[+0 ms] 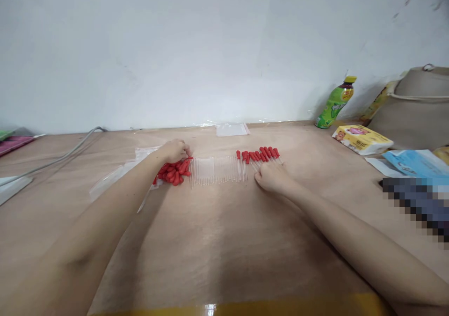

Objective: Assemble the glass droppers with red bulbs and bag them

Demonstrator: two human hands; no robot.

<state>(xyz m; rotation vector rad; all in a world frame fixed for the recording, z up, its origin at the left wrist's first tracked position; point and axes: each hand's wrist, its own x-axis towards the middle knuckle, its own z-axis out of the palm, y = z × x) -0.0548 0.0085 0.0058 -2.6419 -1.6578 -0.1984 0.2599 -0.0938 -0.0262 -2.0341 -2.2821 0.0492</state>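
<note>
A pale, scuffed wall (196, 54) rises behind a brown-covered worktop (196, 241). At the right end of the worktop stands a large grey-beige bag (417, 112), with a dark pixelated object (416, 203) and a blue packet (414, 164) lying nearer. A green bottle (335, 104) with a yellow cap leans near the wall, and a yellow soft pack (363, 139) lies between it and the blue packet. On the left a grey cable (75, 150) runs in from the edge.

The left hand (178, 151) bends its fingers down at the upper edge of the red bulb pile (175, 172); whether it grips a bulb cannot be told. The right hand (272, 176) is curled, nearly fist-like, over the stems of the red-topped tubes (264, 155); its grip is hidden. Between the hands, a row of bare clear tubes (228, 170) lies side by side, the pile at its left, the red-topped tubes at its right.
</note>
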